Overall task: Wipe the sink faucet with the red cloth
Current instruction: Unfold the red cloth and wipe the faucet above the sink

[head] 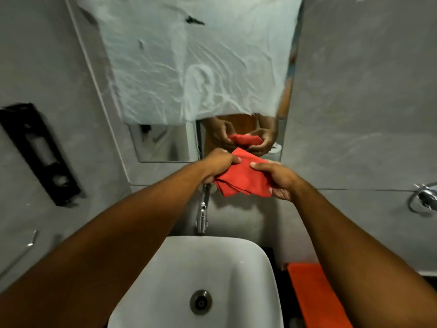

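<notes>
Both hands hold a folded red cloth [243, 177] in the air above the faucet. My left hand [218, 165] pinches its left edge; my right hand [280, 177] grips its right side with the thumb on top. The chrome faucet [203, 213] comes out of the grey wall just below my left hand and points down over the white sink [250, 263]. The cloth hangs slightly to the right of the faucet's top and does not touch it. The faucet's base is partly hidden by my left hand.
A mirror [163, 143] on the wall, its upper part covered by white wrinkled sheeting, reflects my hands and the cloth. A black holder [37, 150] is fixed on the left wall. A chrome tap [424, 197] sits at the right. An orange object [314, 294] lies right of the sink.
</notes>
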The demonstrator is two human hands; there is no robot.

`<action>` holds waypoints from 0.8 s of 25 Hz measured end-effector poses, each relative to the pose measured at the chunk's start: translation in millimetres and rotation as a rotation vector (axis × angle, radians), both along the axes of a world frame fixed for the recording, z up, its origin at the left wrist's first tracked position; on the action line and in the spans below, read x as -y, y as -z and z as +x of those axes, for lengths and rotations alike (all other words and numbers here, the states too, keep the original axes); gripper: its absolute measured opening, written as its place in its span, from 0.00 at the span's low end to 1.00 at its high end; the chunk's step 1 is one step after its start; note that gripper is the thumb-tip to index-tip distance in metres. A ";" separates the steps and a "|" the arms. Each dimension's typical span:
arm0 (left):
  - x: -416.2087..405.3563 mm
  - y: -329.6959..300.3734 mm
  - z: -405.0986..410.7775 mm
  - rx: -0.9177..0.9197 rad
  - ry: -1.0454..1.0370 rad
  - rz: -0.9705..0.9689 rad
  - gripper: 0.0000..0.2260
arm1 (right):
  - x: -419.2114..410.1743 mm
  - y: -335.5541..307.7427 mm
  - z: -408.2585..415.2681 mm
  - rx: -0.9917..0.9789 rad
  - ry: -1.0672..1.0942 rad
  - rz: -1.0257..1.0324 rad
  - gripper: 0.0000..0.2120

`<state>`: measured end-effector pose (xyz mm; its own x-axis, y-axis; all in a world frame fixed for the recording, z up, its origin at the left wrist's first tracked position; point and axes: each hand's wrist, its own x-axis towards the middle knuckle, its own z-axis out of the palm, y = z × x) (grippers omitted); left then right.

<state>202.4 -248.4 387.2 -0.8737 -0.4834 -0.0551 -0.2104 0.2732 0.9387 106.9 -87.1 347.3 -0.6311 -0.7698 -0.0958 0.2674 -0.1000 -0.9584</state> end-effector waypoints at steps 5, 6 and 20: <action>58.6 28.1 35.9 0.105 -0.237 -0.060 0.18 | 68.0 12.5 36.6 0.024 0.155 0.164 0.26; 64.5 36.2 39.9 0.154 -0.261 -0.151 0.20 | 80.0 19.9 41.9 0.017 0.242 0.204 0.30; 44.7 94.4 22.4 0.504 -0.272 -0.932 0.31 | 96.2 57.5 41.3 -0.942 0.734 0.458 0.16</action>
<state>224.8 -293.1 292.8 -0.7114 -0.6939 0.1111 -0.6730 0.7182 0.1765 148.3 -183.3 289.8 -0.8604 -0.2288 0.4554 -0.5082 0.4527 -0.7327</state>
